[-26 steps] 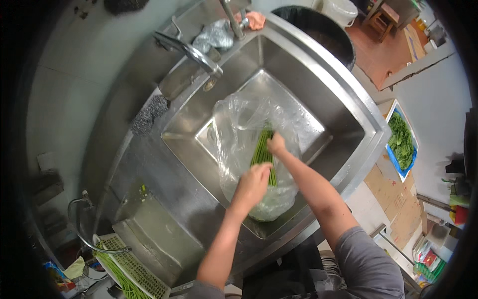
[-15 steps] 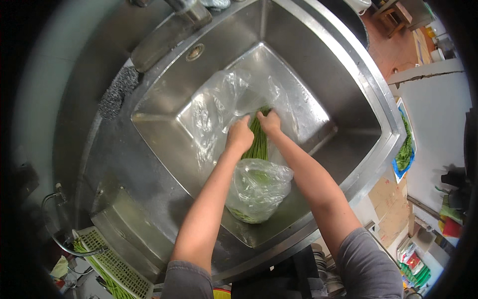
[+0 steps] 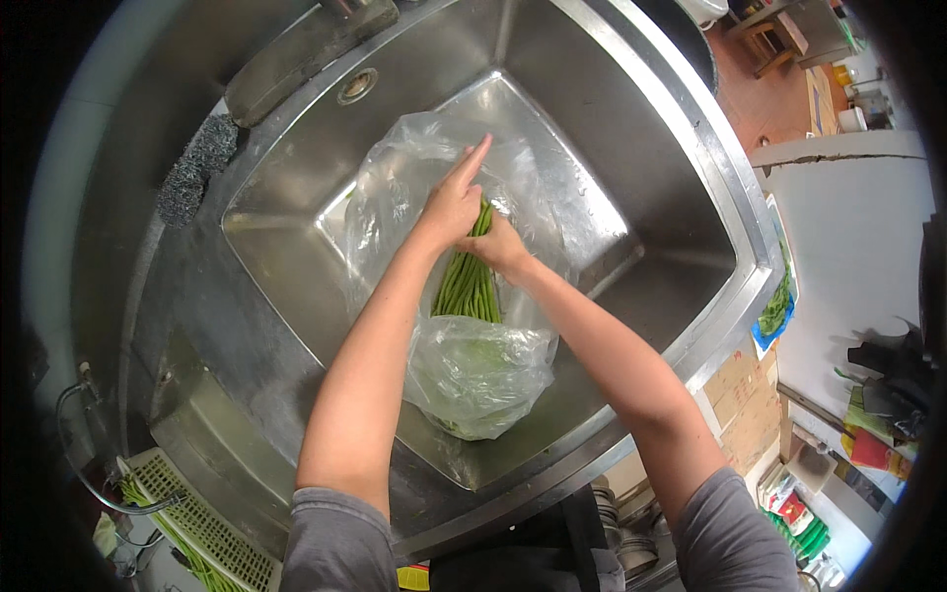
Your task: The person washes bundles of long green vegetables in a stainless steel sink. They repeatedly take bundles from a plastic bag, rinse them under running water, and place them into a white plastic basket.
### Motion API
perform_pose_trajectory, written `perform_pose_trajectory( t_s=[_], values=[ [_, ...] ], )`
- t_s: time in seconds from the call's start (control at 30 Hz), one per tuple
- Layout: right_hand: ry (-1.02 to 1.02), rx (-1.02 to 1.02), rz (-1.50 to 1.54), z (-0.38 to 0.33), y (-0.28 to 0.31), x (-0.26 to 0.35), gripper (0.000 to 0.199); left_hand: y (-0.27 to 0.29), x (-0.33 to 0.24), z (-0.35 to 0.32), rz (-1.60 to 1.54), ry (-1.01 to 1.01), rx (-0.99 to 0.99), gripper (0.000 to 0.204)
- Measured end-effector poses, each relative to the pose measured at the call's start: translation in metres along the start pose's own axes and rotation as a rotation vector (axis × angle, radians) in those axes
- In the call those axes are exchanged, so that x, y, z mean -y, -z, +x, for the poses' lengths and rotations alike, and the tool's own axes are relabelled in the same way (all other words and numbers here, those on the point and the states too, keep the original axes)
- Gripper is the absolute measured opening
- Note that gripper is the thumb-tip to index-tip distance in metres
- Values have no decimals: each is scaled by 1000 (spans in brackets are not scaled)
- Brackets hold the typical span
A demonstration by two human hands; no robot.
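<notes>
A bundle of long beans (image 3: 468, 288), long thin green pods lying side by side, rests in a clear plastic bag (image 3: 480, 370) in the steel sink (image 3: 631, 128). The bag's near end bunches over the lower part of the beans, while its loose far part spreads across the sink bottom. My right hand (image 3: 501, 247) wraps round the beans near their far end, thumb on the left side. Just beyond, my left hand (image 3: 454, 205) lies against the bundle's left side with its fingers stretched out away from me. The tips of the beans are partly hidden by both hands.
A faucet base (image 3: 306, 59) and a grey scouring pad (image 3: 197, 170) sit along the sink's left rim. At the lower left, a pale plastic basket (image 3: 202, 513) holds more green stalks beside a smaller basin. Leafy greens (image 3: 776, 301) lie on blue plastic at the right.
My right hand has moved from the beans' far tip to wrap round the bundle. My left hand has moved away from me, its fingers now stretched out. The view has shifted slightly.
</notes>
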State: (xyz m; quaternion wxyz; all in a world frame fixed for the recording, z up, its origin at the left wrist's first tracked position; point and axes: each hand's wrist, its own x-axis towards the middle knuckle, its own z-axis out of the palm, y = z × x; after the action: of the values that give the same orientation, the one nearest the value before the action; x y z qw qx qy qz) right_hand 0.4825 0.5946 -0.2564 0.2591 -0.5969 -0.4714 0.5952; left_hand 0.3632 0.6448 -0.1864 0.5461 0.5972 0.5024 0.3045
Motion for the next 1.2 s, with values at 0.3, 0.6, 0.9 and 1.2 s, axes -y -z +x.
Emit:
perform_pose_trajectory(
  t_s=[0.3,0.6,0.9,1.2],
  values=[
    [114,102,-63,-61,1,69,51,31,-39,-6,-304,241,-98,35],
    [278,-220,421,-172,35,153,42,-16,-93,-155,-345,198,-212,48],
    [597,-315,482,-293,16,257,41,-36,-184,-274,-959,510,-506,56],
    [1083,-382,517,-412,15,358,41,-23,-242,-323,-1870,309,131,101]
  ],
)
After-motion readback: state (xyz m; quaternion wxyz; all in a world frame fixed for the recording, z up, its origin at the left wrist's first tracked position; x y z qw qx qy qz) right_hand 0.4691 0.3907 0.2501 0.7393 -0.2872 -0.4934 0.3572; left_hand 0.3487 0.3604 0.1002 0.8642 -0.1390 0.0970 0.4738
